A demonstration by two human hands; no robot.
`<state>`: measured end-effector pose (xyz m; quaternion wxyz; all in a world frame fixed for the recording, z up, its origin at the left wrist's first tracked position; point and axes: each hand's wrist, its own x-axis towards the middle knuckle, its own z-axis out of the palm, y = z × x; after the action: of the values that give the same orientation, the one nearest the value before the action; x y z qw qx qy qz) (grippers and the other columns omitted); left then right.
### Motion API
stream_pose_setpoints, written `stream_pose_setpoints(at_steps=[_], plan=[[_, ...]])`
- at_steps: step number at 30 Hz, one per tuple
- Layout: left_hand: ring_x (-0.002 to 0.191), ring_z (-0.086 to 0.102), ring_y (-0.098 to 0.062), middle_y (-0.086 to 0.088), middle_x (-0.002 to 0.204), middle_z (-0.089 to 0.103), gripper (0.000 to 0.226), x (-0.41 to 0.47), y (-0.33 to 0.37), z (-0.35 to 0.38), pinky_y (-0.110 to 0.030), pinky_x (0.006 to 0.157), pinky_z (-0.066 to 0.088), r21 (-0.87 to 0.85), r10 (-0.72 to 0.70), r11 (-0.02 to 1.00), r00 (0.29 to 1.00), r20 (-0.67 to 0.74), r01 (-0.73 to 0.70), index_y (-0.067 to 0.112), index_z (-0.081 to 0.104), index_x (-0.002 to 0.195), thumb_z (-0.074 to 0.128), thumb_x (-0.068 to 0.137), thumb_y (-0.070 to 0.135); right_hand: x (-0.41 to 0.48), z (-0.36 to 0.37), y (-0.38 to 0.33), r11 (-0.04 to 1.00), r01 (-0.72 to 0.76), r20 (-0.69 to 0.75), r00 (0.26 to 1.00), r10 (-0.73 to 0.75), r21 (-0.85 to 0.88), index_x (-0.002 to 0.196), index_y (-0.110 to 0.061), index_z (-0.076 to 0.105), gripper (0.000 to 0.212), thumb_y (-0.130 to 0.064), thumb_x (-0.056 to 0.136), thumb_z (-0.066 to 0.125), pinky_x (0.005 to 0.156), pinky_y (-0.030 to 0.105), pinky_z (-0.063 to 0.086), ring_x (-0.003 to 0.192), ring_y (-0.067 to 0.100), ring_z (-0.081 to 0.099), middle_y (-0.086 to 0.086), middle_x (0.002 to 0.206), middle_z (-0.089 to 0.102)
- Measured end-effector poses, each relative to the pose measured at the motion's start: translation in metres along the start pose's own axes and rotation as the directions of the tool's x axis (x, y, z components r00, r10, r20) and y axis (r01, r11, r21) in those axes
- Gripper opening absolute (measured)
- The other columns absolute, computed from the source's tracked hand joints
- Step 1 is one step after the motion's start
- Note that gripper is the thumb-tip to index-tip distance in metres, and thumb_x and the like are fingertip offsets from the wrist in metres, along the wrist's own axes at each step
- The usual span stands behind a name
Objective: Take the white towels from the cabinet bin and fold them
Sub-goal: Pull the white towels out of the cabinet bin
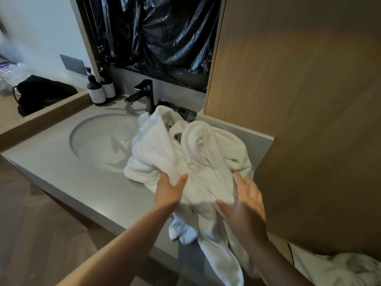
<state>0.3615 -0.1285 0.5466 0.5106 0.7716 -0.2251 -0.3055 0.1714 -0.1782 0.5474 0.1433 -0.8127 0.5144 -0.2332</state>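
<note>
A crumpled heap of white towels [185, 155] lies on the grey counter [86, 182], partly over the sink's right rim, with one end hanging off the front edge. My left hand [169, 190] grips the heap's near left part, thumb on top and fingers tucked into the cloth. At the heap's near right side, my right hand [245, 205] lies with fingers spread and nearly straight, touching the cloth. More white towels [338, 267] show in the cabinet bin at the bottom right.
A round sink basin [103, 141] is set into the counter, with a dark tap [144, 93] behind it. Two pump bottles [97, 89] stand at the back left. A wooden cabinet door [299, 100] rises on the right. Black plastic sheeting [156, 34] covers the mirror area.
</note>
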Motion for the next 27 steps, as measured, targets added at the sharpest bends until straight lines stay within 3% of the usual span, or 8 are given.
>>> stream_pose_setpoints(at_steps=[3, 5, 8, 10, 12, 16, 21, 27], plan=[[0.122, 0.051, -0.028, -0.008, 0.128, 0.054, 0.062, -0.008, -0.001, -0.008, -0.030, 0.090, 0.041, 0.169, 0.128, 0.978, 0.991, -0.032, -0.121, 0.011, 0.045, 0.131, 0.070, 0.083, 0.041, -0.020, 0.009, 0.009, 0.997, 0.055, 0.056, 0.997, -0.053, -0.044, 0.138, -0.021, 0.050, 0.076, -0.042, 0.071, 0.081, 0.082, 0.044, 0.055, 0.117, 0.035, 0.053, 0.013, 0.135, 0.050], [0.134, 0.035, -0.030, -0.012, 0.141, 0.038, 0.085, -0.017, -0.001, -0.016, -0.037, 0.107, 0.036, 0.369, 0.268, 0.899, 0.963, -0.036, -0.236, 0.010, 0.030, 0.143, 0.073, 0.078, 0.044, -0.023, 0.019, 0.017, 0.985, 0.131, 0.094, 0.988, -0.120, -0.111, 0.133, -0.019, 0.055, 0.070, -0.038, 0.071, 0.082, 0.071, 0.040, 0.057, 0.104, 0.035, 0.060, 0.015, 0.124, 0.057], [0.148, -0.001, -0.031, -0.008, 0.161, 0.001, 0.110, -0.027, -0.001, -0.028, -0.041, 0.117, 0.008, 0.598, 0.519, 0.651, 0.849, 0.100, -0.469, 0.021, 0.002, 0.154, 0.075, 0.076, 0.048, -0.019, 0.034, 0.027, 0.986, 0.123, 0.158, 0.982, -0.105, -0.108, 0.142, -0.023, 0.048, 0.072, -0.030, 0.076, 0.078, 0.084, 0.041, 0.055, 0.114, 0.037, 0.058, 0.018, 0.133, 0.054], [0.147, -0.005, -0.037, -0.008, 0.162, 0.001, 0.106, -0.021, -0.002, -0.029, -0.049, 0.116, 0.009, 0.676, 0.605, 0.432, 0.748, 0.275, -0.597, 0.029, 0.007, 0.154, 0.074, 0.075, 0.051, -0.016, 0.040, 0.032, 0.993, 0.109, 0.195, 0.976, -0.098, -0.045, 0.147, -0.024, 0.043, 0.076, -0.025, 0.079, 0.076, 0.098, 0.044, 0.048, 0.125, 0.041, 0.051, 0.022, 0.142, 0.046], [0.147, -0.002, -0.040, -0.009, 0.162, 0.006, 0.098, -0.011, -0.003, -0.027, -0.056, 0.115, 0.019, 0.710, 0.537, 0.323, 0.739, 0.407, -0.625, 0.025, 0.016, 0.154, 0.071, 0.077, 0.053, -0.010, 0.041, 0.038, 0.994, 0.106, 0.240, 0.966, -0.100, -0.013, 0.150, -0.024, 0.034, 0.076, -0.026, 0.083, 0.069, 0.108, 0.046, 0.038, 0.135, 0.043, 0.040, 0.024, 0.150, 0.036], [0.144, 0.014, -0.046, -0.015, 0.157, 0.024, 0.094, -0.001, -0.010, -0.024, -0.059, 0.109, 0.032, 0.726, 0.480, 0.281, 0.747, 0.460, -0.628, 0.015, 0.035, 0.149, 0.074, 0.073, 0.055, 0.018, 0.031, 0.053, 0.990, 0.131, 0.416, 0.904, -0.100, -0.046, 0.154, -0.032, 0.003, 0.078, -0.027, 0.096, 0.056, 0.120, 0.035, 0.016, 0.150, 0.028, 0.009, 0.011, 0.163, 0.006], [0.145, 0.010, -0.046, -0.014, 0.158, 0.022, 0.090, 0.000, -0.016, -0.018, -0.054, 0.114, 0.021, 0.700, 0.528, 0.314, 0.731, 0.433, -0.642, 0.014, 0.034, 0.149, 0.073, 0.077, 0.052, 0.026, 0.001, 0.048, 0.990, 0.136, 0.512, 0.853, -0.103, -0.028, 0.155, -0.036, 0.011, 0.076, -0.025, 0.097, 0.058, 0.117, 0.028, 0.015, 0.150, 0.021, 0.008, 0.001, 0.164, 0.002], [0.145, 0.015, -0.044, -0.019, 0.158, 0.019, 0.095, 0.002, -0.015, -0.020, -0.060, 0.111, 0.028, 0.774, 0.443, 0.169, 0.748, 0.494, -0.610, 0.009, 0.026, 0.151, 0.066, 0.079, 0.056, -0.013, -0.029, 0.040, 0.995, 0.092, 0.430, 0.898, -0.097, 0.032, 0.154, -0.038, 0.017, 0.073, -0.036, 0.095, 0.059, 0.118, 0.033, 0.020, 0.150, 0.018, 0.013, -0.005, 0.164, 0.007]])
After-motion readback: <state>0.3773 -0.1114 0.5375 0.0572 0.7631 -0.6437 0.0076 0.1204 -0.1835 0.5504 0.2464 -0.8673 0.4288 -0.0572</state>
